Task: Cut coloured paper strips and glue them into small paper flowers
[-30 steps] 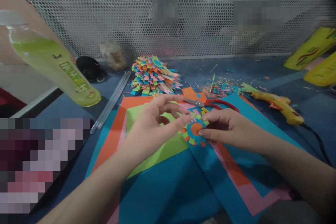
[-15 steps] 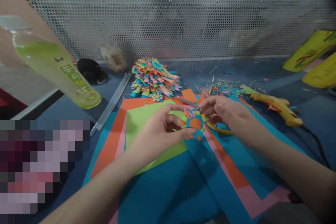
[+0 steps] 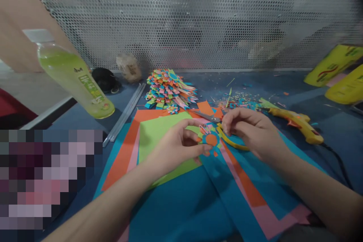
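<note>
My left hand (image 3: 172, 143) pinches a small paper flower (image 3: 211, 140) by its left edge. The flower has an orange round centre, a blue ring and multicoloured strips around it, with pink loops at the top. Just right of it, my right hand (image 3: 252, 132) is closed, its fingertips together and apart from the flower; whatever they may hold is too small to make out. Beneath that hand lie scissors (image 3: 212, 118) with yellow handles, partly covered. Stacked sheets of coloured paper (image 3: 181, 196) spread under both hands, a green sheet (image 3: 154, 140) on top at the left.
Behind the sheets stands a heap of fringed paper (image 3: 164, 89), with paper scraps (image 3: 244, 102) to its right. A yellow glue gun (image 3: 300, 121) lies at the right, near yellow packs (image 3: 331, 66). Clear sticks (image 3: 124, 115) and a green drink bottle (image 3: 82, 83) are left.
My right hand has drawn slightly away from the flower's top, baring more of the scissors. The flower stays in my left hand. The whole view has shifted a little.
</note>
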Motion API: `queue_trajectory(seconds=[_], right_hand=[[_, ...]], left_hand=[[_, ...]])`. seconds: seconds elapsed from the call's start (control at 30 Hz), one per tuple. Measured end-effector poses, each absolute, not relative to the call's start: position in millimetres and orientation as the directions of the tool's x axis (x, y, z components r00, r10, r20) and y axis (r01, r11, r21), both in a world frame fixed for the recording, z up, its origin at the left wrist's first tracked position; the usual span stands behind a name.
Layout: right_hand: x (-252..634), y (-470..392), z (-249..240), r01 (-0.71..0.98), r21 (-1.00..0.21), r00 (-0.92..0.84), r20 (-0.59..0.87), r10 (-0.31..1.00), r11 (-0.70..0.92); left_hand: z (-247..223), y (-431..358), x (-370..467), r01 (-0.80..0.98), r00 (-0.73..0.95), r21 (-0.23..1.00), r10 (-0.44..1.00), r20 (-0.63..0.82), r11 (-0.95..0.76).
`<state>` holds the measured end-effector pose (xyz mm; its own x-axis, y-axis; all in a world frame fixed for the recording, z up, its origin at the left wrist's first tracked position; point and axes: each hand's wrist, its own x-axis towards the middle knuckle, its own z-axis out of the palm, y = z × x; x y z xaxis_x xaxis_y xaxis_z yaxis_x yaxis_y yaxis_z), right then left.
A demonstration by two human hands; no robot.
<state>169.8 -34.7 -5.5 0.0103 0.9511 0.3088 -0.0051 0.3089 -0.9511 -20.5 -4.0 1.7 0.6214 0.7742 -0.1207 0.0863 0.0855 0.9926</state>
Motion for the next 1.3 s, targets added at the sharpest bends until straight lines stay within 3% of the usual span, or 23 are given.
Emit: queue_trajectory(seconds=[0.27, 0.4, 0.5, 0.63, 0.77, 0.9, 1.3], right_hand=[[164, -37, 3, 0.190, -0.947, -0.103, 0.244, 0.964, 0.260], [162, -37, -1, 0.329, -0.896, -0.096, 0.281, 0.955, 0.297], [162, -38, -5, 0.474, -0.792, -0.074, 0.400, 0.914, 0.385], [164, -40, -7, 0.619, -0.604, -0.139, 0.544, 0.827, 0.502], [166, -42, -5, 0.677, -0.475, -0.203, 0.614, 0.763, 0.563], [165, -42, -3, 0.680, -0.455, -0.208, 0.632, 0.747, 0.575], [169, -43, -2, 0.727, -0.426, -0.192, 0.626, 0.755, 0.538]], left_hand=[[2, -3, -20, 0.121, 0.604, 0.990, 0.787, -0.126, 0.065], [1, -6, -21, 0.224, 0.548, 0.965, 0.836, -0.007, -0.139], [-5, -7, -23, 0.397, 0.494, 0.819, 0.848, 0.191, -0.415], [-9, -8, -28, 0.519, 0.557, 0.523, 0.732, 0.393, -0.676], [-7, -9, -29, 0.561, 0.580, 0.343, 0.653, 0.487, -0.754], [-6, -9, -27, 0.560, 0.623, 0.259, 0.606, 0.494, -0.787], [-9, -10, -23, 0.570, 0.617, 0.321, 0.652, 0.441, -0.757]])
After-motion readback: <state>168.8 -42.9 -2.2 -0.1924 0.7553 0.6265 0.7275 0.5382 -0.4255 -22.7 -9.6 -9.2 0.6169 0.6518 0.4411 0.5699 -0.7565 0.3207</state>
